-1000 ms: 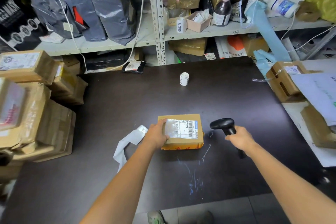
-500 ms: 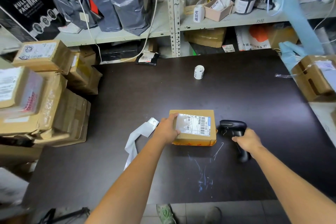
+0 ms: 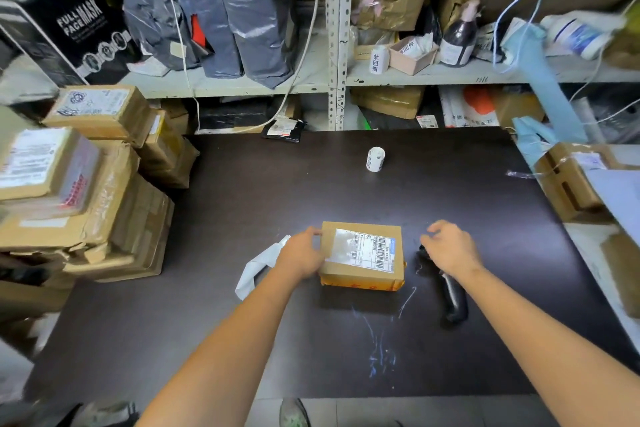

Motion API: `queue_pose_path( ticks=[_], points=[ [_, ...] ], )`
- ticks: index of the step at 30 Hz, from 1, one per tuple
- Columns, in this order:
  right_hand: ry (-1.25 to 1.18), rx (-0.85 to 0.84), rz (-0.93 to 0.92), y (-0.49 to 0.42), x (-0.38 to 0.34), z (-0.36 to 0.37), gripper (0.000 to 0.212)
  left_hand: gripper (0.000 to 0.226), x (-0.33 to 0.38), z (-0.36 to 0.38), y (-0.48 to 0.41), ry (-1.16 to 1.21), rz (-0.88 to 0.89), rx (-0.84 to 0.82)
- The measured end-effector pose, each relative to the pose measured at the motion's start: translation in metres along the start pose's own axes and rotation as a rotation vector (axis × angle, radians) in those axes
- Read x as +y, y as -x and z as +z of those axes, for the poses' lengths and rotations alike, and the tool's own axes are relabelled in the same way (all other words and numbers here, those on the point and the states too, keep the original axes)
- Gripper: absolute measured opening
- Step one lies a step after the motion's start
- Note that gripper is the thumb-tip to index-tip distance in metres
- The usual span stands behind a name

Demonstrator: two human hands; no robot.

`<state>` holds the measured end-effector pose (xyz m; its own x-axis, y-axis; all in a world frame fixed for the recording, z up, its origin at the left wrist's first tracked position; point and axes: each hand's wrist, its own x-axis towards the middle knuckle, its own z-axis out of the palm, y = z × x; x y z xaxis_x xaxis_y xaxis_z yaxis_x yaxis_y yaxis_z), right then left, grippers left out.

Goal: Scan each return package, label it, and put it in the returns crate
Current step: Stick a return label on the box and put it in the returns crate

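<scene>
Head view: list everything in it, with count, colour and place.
package: one, brown with white label, table centre
scanner: one, black, lying right of package
label roll: one, white, far table centre
paper strip: one, white, left of package
table: one, dark brown, foreground
cartons: several, brown, stacked at left
mailer bags: several, grey, upper shelf left
left grip: one, bare hand, holds package's left edge
right grip: one, bare hand, loosely curled over scanner, empty

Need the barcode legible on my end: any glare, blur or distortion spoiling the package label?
Head view: glare whitens the left half of the label on the package; barcodes at its right show clear bars, print too small to read; wide-angle bending bows the shelf; top right corner smeared.
</scene>
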<state>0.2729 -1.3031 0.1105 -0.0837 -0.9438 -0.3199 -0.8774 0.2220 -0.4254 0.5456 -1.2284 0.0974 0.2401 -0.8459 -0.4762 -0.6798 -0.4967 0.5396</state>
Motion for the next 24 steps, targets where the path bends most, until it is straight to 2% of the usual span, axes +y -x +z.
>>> queue_pose_path(
  ticks=[3,8,13,20,22,24],
  points=[
    [0.003,-0.074,-0.134,0.015,-0.047,0.014,0.015,0.045,-0.032,-0.024,0.009,-0.012,-0.035,0.057],
    [-0.08,-0.281,-0.271,0.046,-0.11,0.071,0.013,0.042,-0.111,-0.056,0.034,-0.061,-0.191,0.075],
    [-0.052,-0.417,-0.369,0.078,-0.149,0.129,0.019,0.048,-0.163,-0.06,0.053,-0.035,-0.332,0.027],
    [0.133,-0.554,-0.37,0.094,-0.15,0.178,0.021,0.03,-0.167,-0.039,0.057,0.151,-0.38,-0.223],
    [0.123,-0.63,-0.318,0.095,-0.148,0.186,0.036,0.018,-0.168,-0.036,0.049,0.241,-0.298,-0.215],
    [-0.015,-0.743,-0.181,0.096,-0.149,0.19,0.038,0.016,-0.165,-0.039,0.04,0.437,-0.243,-0.128]
  ],
)
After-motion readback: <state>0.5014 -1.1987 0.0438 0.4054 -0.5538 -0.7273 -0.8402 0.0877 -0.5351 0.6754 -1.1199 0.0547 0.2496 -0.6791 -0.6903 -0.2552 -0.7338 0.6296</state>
